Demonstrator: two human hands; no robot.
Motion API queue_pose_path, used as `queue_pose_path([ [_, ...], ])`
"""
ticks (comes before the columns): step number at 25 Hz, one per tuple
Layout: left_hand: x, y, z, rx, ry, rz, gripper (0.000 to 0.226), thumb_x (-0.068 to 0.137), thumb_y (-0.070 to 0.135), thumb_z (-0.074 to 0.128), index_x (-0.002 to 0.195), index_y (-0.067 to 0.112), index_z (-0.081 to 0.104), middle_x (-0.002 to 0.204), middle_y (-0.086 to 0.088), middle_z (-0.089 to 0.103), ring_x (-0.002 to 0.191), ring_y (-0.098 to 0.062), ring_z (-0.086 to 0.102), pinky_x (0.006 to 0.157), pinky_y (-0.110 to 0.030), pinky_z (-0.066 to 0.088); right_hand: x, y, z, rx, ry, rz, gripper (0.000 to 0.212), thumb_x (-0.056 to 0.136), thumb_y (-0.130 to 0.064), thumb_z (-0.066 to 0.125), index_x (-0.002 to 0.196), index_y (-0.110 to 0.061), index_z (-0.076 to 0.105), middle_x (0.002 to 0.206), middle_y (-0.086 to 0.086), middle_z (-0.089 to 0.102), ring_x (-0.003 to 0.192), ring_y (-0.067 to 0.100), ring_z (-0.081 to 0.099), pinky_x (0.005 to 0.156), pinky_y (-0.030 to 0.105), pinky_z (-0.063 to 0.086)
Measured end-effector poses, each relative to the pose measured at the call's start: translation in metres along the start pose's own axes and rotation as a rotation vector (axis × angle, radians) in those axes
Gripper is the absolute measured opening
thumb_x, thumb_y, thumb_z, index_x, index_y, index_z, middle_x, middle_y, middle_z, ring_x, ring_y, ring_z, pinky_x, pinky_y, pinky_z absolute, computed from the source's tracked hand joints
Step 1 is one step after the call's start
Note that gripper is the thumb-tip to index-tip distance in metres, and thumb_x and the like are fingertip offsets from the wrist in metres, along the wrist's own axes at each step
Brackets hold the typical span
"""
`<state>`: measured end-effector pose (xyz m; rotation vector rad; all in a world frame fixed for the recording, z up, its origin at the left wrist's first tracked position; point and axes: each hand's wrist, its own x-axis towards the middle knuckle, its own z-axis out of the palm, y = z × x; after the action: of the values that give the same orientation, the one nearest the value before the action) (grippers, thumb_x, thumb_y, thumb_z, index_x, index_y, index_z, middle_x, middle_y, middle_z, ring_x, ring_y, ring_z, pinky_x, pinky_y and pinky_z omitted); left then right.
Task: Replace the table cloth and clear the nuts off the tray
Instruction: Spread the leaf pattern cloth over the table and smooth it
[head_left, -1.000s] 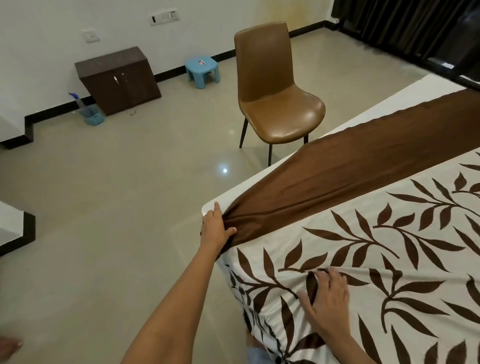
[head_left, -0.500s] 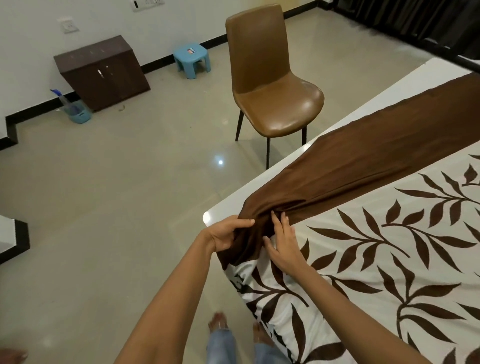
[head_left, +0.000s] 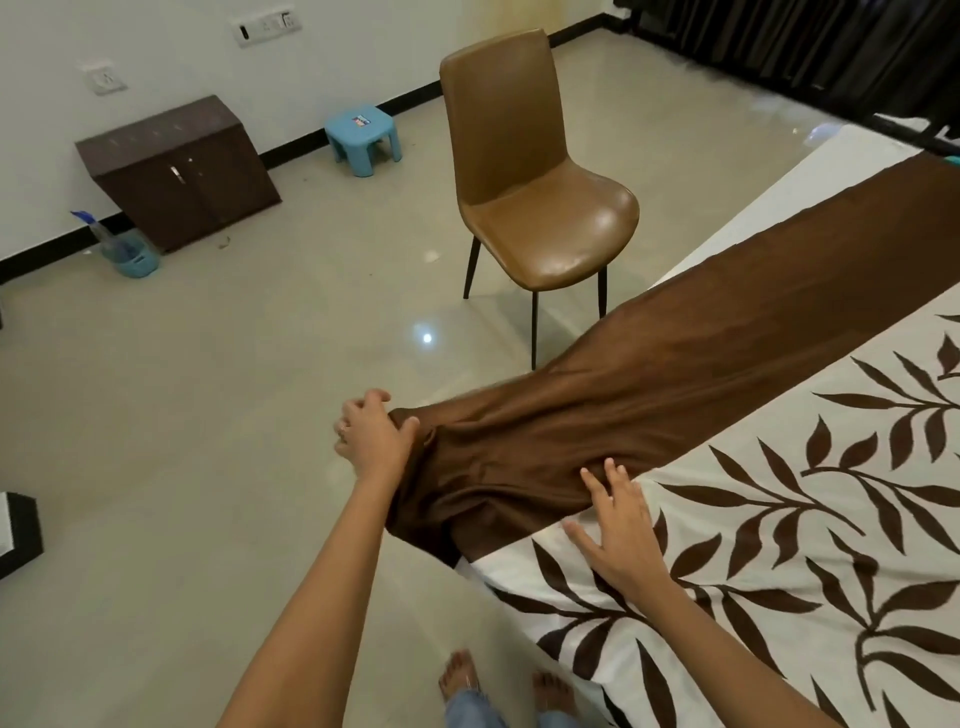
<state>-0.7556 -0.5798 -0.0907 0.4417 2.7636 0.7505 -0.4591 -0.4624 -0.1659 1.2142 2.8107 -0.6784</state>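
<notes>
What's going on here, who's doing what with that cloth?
A person is fitting a leaf-print table cloth over a white table, which shows bare along the far edge. The left hand grips the bunched brown border at the corner; the right hand lies flat on the cloth beside it.

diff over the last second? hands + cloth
The left hand gathered the brown band of the table cloth, grips the bunch and has drawn it out past the near corner of the table, covering it. The right hand came up from the leaf print and now lies flat at the band's edge. The chair and the table's bare far strip are unchanged.
</notes>
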Motion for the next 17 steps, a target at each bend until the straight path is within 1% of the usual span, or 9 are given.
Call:
queue_pose_path([
  [1, -0.004, 0.002, 0.009, 0.124, 0.018, 0.120, 0.043, 0.085, 0.030, 0.064, 0.125, 0.020, 0.053, 0.136, -0.011, 0.045, 0.128, -0.034, 0.039, 0.106, -0.047, 0.030, 0.003, 0.000, -0.003, 0.029, 0.096, 0.047, 0.073, 0.091, -0.064, 0.035, 0.152, -0.025, 0.024, 0.161, 0.009, 0.008, 0.149, 0.025, 0.003, 0.119, 0.041, 0.010],
  [2, -0.012, 0.008, 0.022, 0.195, -0.024, 0.277, 0.047, 0.088, 0.032, 0.058, 0.132, 0.020, 0.049, 0.145, -0.011, 0.040, 0.135, -0.032, 0.033, 0.112, -0.046, 0.023, 0.007, 0.002, -0.006, 0.013, 0.207, 0.124, 0.069, 0.093, -0.058, 0.040, 0.150, -0.021, 0.029, 0.160, 0.012, 0.014, 0.148, 0.027, 0.009, 0.118, 0.045, 0.017],
  [3, -0.023, 0.016, 0.036, 0.208, -0.132, 0.436, 0.050, 0.092, 0.036, 0.052, 0.139, 0.021, 0.044, 0.152, -0.010, 0.033, 0.142, -0.030, 0.025, 0.116, -0.046, 0.014, 0.011, 0.008, -0.010, -0.024, 0.304, 0.232, 0.068, 0.094, -0.053, 0.043, 0.149, -0.017, 0.030, 0.158, 0.016, 0.017, 0.147, 0.031, 0.012, 0.117, 0.049, 0.020],
  [4, -0.035, 0.023, 0.053, 0.211, -0.274, 0.567, 0.052, 0.095, 0.042, 0.045, 0.144, 0.025, 0.037, 0.158, -0.007, 0.023, 0.147, -0.029, 0.015, 0.118, -0.046, 0.005, 0.013, 0.016, -0.015, -0.044, 0.372, 0.361, 0.069, 0.093, -0.051, 0.046, 0.149, -0.013, 0.028, 0.157, 0.020, 0.017, 0.147, 0.034, 0.012, 0.117, 0.053, 0.019],
  [6, -0.053, 0.027, 0.083, 0.277, -0.480, 0.689, 0.060, 0.097, 0.056, 0.032, 0.152, 0.035, 0.018, 0.163, -0.002, 0.003, 0.149, -0.027, -0.002, 0.117, -0.045, -0.006, 0.012, 0.039, -0.021, -0.030, 0.412, 0.603, 0.078, 0.091, -0.053, 0.049, 0.150, -0.011, 0.021, 0.157, 0.025, 0.009, 0.146, 0.040, 0.005, 0.116, 0.058, 0.011],
  [9, -0.048, 0.015, 0.108, 0.393, -0.455, 0.702, 0.067, 0.094, 0.067, 0.019, 0.151, 0.042, -0.003, 0.162, 0.003, -0.009, 0.149, -0.024, -0.010, 0.115, -0.041, -0.015, 0.013, 0.063, -0.023, -0.065, 0.249, 0.815, 0.095, 0.083, -0.074, 0.033, 0.153, -0.015, 0.012, 0.158, 0.026, 0.001, 0.145, 0.045, -0.001, 0.115, 0.058, 0.000],
  [11, -0.037, 0.011, 0.111, 0.409, -0.421, 0.711, 0.068, 0.092, 0.070, 0.014, 0.150, 0.043, -0.008, 0.162, 0.004, -0.008, 0.149, -0.023, -0.010, 0.114, -0.041, -0.016, 0.024, 0.063, -0.021, -0.098, 0.200, 0.831, 0.098, 0.080, -0.077, 0.026, 0.154, -0.014, 0.010, 0.157, 0.029, 0.001, 0.144, 0.047, -0.001, 0.115, 0.059, -0.001],
  [14, -0.017, 0.010, 0.111, 0.436, -0.391, 0.684, 0.069, 0.090, 0.071, 0.009, 0.150, 0.042, -0.012, 0.162, 0.000, -0.007, 0.148, -0.025, -0.013, 0.113, -0.042, -0.019, 0.049, 0.047, -0.018, -0.096, 0.224, 0.829, 0.097, 0.083, -0.074, 0.029, 0.153, -0.011, 0.012, 0.155, 0.032, 0.003, 0.143, 0.049, 0.000, 0.114, 0.060, -0.002],
  [17, 0.007, 0.002, 0.104, 0.447, -0.410, 0.591, 0.070, 0.092, 0.069, 0.010, 0.152, 0.037, -0.008, 0.162, -0.005, -0.008, 0.147, -0.026, -0.016, 0.112, -0.044, -0.021, 0.074, 0.028, -0.012, -0.093, 0.226, 0.814, 0.095, 0.086, -0.074, 0.032, 0.152, -0.008, 0.014, 0.154, 0.035, 0.005, 0.143, 0.051, 0.001, 0.113, 0.061, -0.001],
])
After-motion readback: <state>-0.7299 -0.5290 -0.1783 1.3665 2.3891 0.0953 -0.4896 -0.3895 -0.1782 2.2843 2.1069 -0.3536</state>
